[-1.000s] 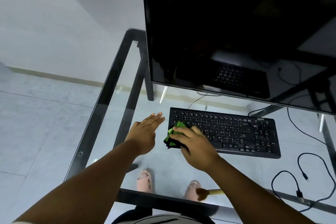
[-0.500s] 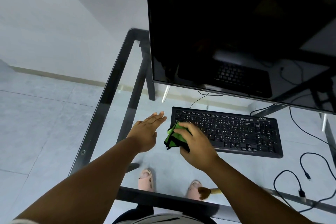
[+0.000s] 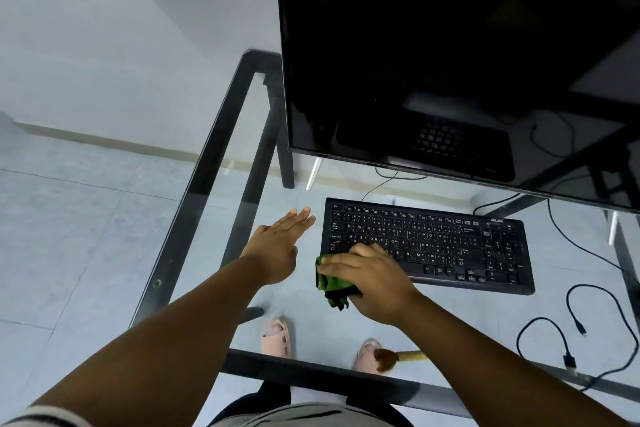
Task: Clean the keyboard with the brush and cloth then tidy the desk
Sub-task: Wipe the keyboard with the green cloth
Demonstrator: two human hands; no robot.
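A black keyboard (image 3: 443, 243) lies on the glass desk (image 3: 214, 163) below the monitor. My right hand (image 3: 374, 277) grips a crumpled green and black cloth (image 3: 332, 282) at the keyboard's near left corner, fingers over the lowest key rows. My left hand (image 3: 277, 246) rests flat on the glass just left of the keyboard, fingers straight and together, holding nothing. A brush (image 3: 394, 358) with brown bristles and a pale wooden handle lies near the desk's front edge, its handle partly hidden under my right forearm.
A large dark monitor (image 3: 450, 55) stands behind the keyboard and overhangs it. Black cables (image 3: 595, 333) loop on the glass at the right. The desk's dark frame runs along the left and front edges. Feet in pink slippers (image 3: 277, 336) show through the glass.
My right hand has drawn the cloth from the keyboard's upper left keys down towards its near left corner. My left hand has stayed in place.
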